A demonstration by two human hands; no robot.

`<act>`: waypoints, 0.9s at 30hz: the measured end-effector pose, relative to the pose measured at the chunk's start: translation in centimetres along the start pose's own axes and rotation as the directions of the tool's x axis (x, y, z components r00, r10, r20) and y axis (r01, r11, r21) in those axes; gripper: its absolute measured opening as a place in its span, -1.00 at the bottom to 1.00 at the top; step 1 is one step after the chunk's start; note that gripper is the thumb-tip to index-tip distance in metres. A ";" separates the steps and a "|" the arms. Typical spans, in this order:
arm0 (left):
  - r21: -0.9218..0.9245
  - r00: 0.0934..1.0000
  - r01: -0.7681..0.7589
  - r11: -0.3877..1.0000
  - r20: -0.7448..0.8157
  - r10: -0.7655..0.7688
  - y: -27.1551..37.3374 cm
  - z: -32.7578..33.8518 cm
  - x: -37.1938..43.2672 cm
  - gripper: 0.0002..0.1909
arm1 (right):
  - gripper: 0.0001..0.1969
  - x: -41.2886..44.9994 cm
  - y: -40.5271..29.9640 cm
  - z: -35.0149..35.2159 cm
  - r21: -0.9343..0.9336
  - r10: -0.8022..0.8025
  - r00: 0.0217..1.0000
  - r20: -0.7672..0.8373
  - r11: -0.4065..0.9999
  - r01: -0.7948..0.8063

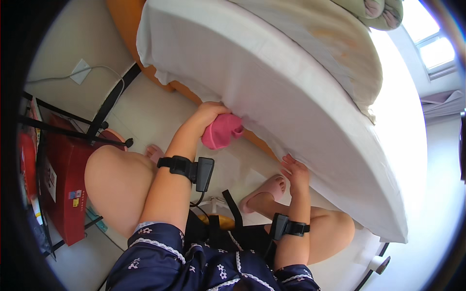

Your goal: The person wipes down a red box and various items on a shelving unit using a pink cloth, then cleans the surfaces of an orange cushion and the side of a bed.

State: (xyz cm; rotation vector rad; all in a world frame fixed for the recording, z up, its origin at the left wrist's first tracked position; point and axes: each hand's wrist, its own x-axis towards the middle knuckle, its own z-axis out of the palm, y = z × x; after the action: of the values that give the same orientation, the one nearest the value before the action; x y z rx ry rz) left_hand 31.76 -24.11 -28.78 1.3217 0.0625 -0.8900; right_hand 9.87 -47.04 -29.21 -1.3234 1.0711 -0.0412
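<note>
A white bedsheet (262, 83) hangs over the side of a bed before me. My left hand (214, 111) is closed on a crumpled pink cloth (220, 132) beside the sheet's lower edge; its fingertips are partly hidden, and whether they also grip the sheet I cannot tell. Lower right of it, my right hand (296, 174) touches or nearly touches the hanging sheet with its fingers apart, holding nothing that shows. Below the sheet, part of the orange-brown bed frame (262, 145) is visible. Both forearms wear black straps with small devices.
At the left a black metal rack (69, 131) holds a dark red box (65, 182). A white cable (103, 67) runs from a wall outlet (81, 72). A beige pillow or folded bedding (338, 54) and a rolled green textile (382, 14) lie on the bed. My feet wear pink slippers (260, 191).
</note>
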 end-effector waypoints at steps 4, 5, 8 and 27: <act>0.638 0.934 -0.076 0.766 -0.223 0.278 -3.2 -3.1 1.0 -0.74 | -0.64 2.4 4.3 0.6 -0.328 -0.226 0.972 0.063 0.915 0.234; 0.644 0.944 -0.040 0.764 -0.226 0.241 -4.1 -3.8 0.9 -0.72 | -0.59 2.4 4.8 1.5 -0.387 -0.224 0.957 0.186 0.878 0.281; 0.624 0.956 -0.046 0.780 -0.199 0.216 -8.5 -6.5 0.9 -0.66 | -0.50 0.7 4.6 6.5 -0.394 -0.298 0.870 0.393 0.800 0.453; -0.103 0.966 0.157 0.982 -0.192 -0.174 0.5 -3.4 -1.5 -0.39 | -0.48 0.8 -0.1 14.8 -0.166 -0.299 0.851 0.431 0.901 0.401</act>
State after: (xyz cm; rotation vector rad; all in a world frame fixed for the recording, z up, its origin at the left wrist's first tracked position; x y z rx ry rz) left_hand 32.47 -20.42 -28.59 1.3352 0.3703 -0.8815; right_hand 19.94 -36.39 -31.60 -1.6626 0.4849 0.0894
